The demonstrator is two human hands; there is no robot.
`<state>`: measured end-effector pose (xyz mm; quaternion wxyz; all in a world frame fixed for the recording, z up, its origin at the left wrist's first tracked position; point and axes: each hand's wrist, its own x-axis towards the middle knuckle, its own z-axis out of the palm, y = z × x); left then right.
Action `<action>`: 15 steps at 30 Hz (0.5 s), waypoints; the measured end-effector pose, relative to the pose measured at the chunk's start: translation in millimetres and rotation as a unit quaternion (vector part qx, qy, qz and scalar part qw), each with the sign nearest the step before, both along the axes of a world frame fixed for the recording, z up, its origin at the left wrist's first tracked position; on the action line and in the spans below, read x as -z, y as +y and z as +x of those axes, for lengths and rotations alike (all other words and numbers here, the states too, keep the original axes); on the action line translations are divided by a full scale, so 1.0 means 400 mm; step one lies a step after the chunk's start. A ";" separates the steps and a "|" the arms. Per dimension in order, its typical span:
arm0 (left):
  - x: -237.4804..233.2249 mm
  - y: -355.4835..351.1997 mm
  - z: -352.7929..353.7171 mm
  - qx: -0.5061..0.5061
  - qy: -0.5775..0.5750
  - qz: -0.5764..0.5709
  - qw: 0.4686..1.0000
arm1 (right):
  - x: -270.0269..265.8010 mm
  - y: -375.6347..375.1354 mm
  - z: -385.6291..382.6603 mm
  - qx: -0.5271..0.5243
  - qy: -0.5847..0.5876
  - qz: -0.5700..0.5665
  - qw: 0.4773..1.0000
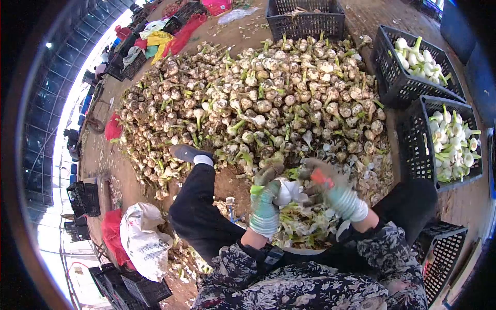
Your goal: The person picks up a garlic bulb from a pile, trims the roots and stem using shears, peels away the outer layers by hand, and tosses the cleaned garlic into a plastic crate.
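Observation:
Both hands wear striped, soiled gloves and are close together above the lap. My left hand (266, 194) is curled around a white garlic bulb (290, 191), which shows between the two hands. My right hand (330, 186) is blurred by motion just right of the bulb, with something orange-red (321, 178) at its fingers, too smeared to name. Beyond the hands lies a large heap of unpeeled garlic bulbs (268, 98). Below them, peeled skins and green trimmings (302, 222) are piled between the legs.
Black crates with cleaned white bulbs stand at the right, one farther back (398, 85) and one nearer (413, 134). Another crate (305, 23) is behind the heap. A white sack (146, 240) and black crates (137, 289) lie at the lower left. My shoe (190, 153) touches the heap.

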<state>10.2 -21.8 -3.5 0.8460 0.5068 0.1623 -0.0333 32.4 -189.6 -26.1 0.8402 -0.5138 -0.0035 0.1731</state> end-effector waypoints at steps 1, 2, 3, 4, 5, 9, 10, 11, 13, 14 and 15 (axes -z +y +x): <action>0.006 -0.002 0.005 -0.006 -0.008 0.018 1.000 | -0.021 0.000 -0.010 -0.040 -0.107 -0.195 0.974; 0.013 -0.006 0.010 -0.009 -0.008 0.017 1.000 | -0.049 0.006 -0.020 -0.042 -0.108 -0.195 0.974; 0.016 -0.014 0.015 -0.018 -0.015 0.068 0.997 | -0.080 0.018 -0.032 -0.019 -0.162 -0.251 0.954; 0.016 -0.023 0.018 -0.026 -0.021 0.121 0.992 | -0.095 0.028 -0.041 0.006 -0.214 -0.304 0.928; 0.010 -0.034 0.016 -0.027 -0.032 0.119 0.992 | -0.088 0.032 -0.037 -0.022 -0.167 -0.314 0.934; 0.003 -0.040 0.000 -0.018 -0.038 -0.111 0.993 | -0.014 -0.006 -0.017 -0.023 0.151 0.097 0.984; 0.002 -0.039 0.003 -0.019 -0.039 -0.111 0.993 | -0.015 -0.004 -0.023 -0.023 0.151 0.097 0.984; -0.001 -0.039 0.011 -0.009 -0.042 -0.130 0.991 | -0.017 -0.001 -0.025 -0.023 0.148 0.108 0.983; 0.017 -0.020 0.013 0.037 -0.012 -0.155 0.987 | 0.048 0.006 -0.023 -0.030 0.099 0.229 0.968; 0.041 -0.024 0.021 0.036 -0.011 -0.155 0.987 | 0.104 -0.006 -0.033 -0.031 0.100 0.228 0.968; 0.058 -0.036 0.034 0.007 0.002 -0.027 1.000 | 0.094 -0.002 -0.027 -0.050 0.060 0.137 0.987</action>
